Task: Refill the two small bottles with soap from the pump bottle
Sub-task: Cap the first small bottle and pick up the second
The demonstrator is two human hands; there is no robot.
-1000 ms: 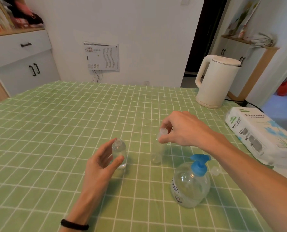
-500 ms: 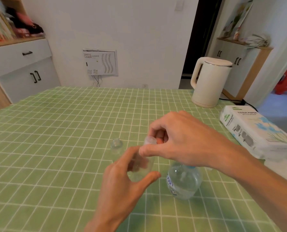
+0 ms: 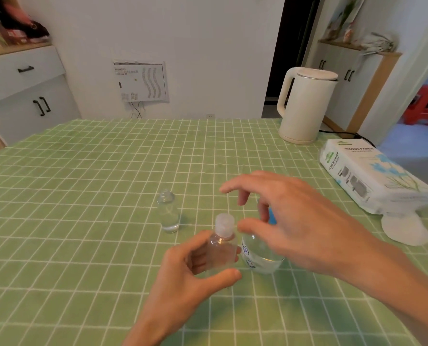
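Note:
My left hand (image 3: 188, 275) holds a small clear bottle with a white cap (image 3: 221, 245) upright above the table. My right hand (image 3: 290, 221) hovers just right of that cap with fingers spread, touching nothing. Behind my right hand stands the round clear pump bottle (image 3: 260, 258); its blue pump head is mostly hidden by my fingers. A second small clear bottle (image 3: 168, 211), uncapped, stands on the green checked tablecloth (image 3: 83, 196) to the left.
A cream electric kettle (image 3: 305, 106) stands at the back right with its cord trailing right. A tissue paper pack (image 3: 372, 181) lies at the right edge, with a white round pad (image 3: 405, 231) just in front of it.
My left hand left the uncapped bottle and took the capped bottle from my right hand. My right hand let go of the cap and opened beside it.

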